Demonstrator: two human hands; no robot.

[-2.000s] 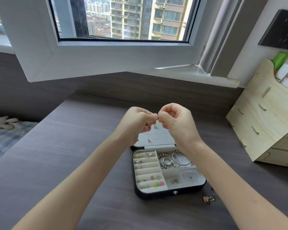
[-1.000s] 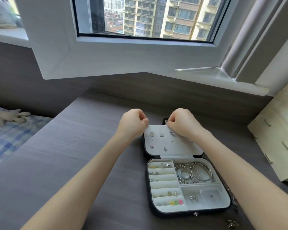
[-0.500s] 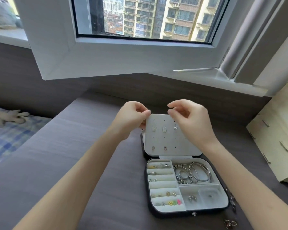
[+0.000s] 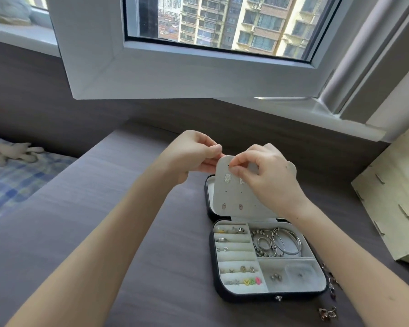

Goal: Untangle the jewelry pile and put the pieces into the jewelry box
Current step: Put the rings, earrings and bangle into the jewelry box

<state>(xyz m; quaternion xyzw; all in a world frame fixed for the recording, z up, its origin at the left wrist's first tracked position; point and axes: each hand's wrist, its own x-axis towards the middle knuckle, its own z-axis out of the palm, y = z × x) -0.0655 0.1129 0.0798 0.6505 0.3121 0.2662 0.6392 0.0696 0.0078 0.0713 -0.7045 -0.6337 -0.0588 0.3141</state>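
Fingers [image 4: 237,171] at the earring panel's [image 4: 234,197] top edge — open desk [image 4: 99,208] leftward.

Dark grey wood-grain desk [image 4: 104,208] w/ black rectangular jewelry box [image 4: 246,299] lying open, centre-R; pale plywood drawer unit [image 4: 392,208] at far R edge; small loose metal trinkets [image 4: 327,312] just beside box's front-R corner.

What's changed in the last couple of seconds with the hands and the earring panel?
The right hand, lifted clear half a second ago, has come down and left and now pinches at the top of the earring panel. The left hand still grips the panel's top left corner. The jewelry box, its contents and the loose pieces beside it stayed put.
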